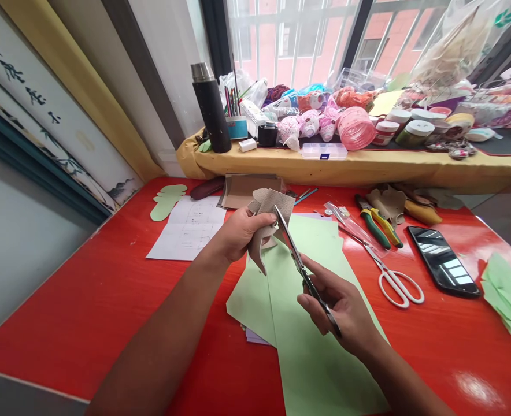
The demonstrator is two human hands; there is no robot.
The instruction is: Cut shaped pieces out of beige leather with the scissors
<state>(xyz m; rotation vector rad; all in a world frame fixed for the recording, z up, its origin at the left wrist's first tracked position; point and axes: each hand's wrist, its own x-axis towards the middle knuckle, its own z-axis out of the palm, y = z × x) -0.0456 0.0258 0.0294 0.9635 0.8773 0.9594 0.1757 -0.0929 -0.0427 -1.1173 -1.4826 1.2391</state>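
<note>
Above the green paper, my left hand pinches a grey-beige piece of leather-like material, with the thumb on top. Part of the piece curls down below the fingers. My right hand is closed round the handles of dark-handled scissors. Their metal blades point up and away, with the tips against the piece beside my left thumb. Whether the blades are parted at the tips is hard to make out.
White-handled scissors, pliers and a phone lie to the right. A marked white sheet and green cutouts are at the left. Behind, a crowded sill holds a black thermos and several jars.
</note>
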